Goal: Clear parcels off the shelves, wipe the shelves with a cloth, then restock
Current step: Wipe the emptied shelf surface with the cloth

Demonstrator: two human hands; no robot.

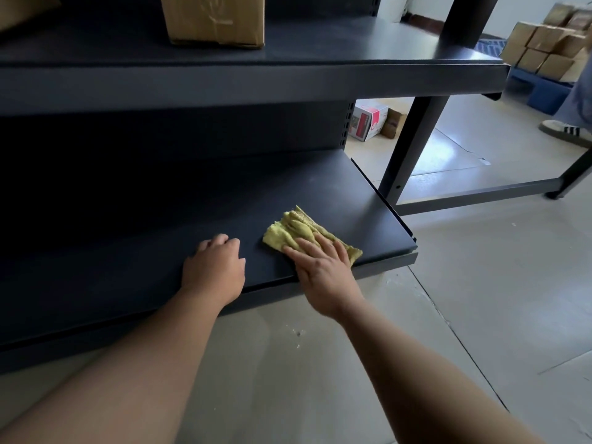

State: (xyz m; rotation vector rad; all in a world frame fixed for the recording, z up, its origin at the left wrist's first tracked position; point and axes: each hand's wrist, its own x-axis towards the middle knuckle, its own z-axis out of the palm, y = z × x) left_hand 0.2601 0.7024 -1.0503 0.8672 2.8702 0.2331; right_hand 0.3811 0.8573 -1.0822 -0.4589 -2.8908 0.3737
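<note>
Head: R hand presses cloth, long axis back-left/front-right.

Looks like a storeroom or small warehouse, with dark metal shelves, a brown cardboard box on the upper one, a pile of boxes on a blue pallet far off, and a bare grey floor.

The taped brown cardboard parcel on the dark grey metal upper shelf is cut off by the top edge. The near part of the crumpled yellow cloth is covered by the right hand. The stacked cardboard boxes at far right are blurred, and the print on the red-and-white carton cannot be read.
</note>
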